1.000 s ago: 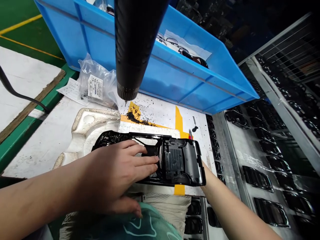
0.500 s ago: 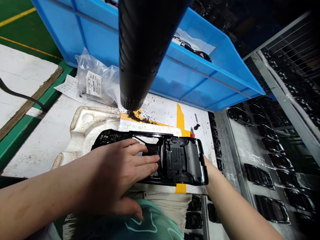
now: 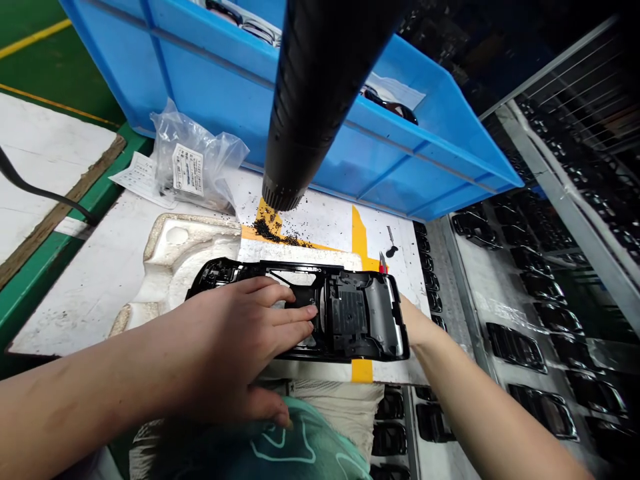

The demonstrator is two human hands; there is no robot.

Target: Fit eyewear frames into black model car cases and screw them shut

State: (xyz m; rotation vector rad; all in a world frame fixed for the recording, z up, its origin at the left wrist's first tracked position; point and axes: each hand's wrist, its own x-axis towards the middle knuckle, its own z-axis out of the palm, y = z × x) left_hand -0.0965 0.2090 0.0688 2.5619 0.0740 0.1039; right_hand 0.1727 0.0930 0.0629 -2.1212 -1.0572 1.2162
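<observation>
A long glossy black plastic housing [image 3: 355, 313] lies across the white foam cradle [image 3: 185, 260], with ribs and a square grey-black panel on its inner side. My left hand [image 3: 240, 347] rests on it palm down, its fingers spread across an opening in the middle. My right hand [image 3: 417, 325] is at the housing's right end, and its fingers are hidden beneath the part. Overhead hangs a black electric screwdriver [image 3: 313, 113], its tip pointing down above the bench and touching neither hand.
Behind the bench stands a blue plastic crate [image 3: 400, 160] holding black parts and paper. A clear bag [image 3: 193, 167] lies by it. Black granules [image 3: 273, 233] are scattered on yellow tape. A small red-handled tool [image 3: 383, 265] lies nearby. Racks of black frames [image 3: 515, 347] fill the right.
The hanging screwdriver has swung to the right and looks closer to the camera. The housing has turned very slightly, and both hands stay on it.
</observation>
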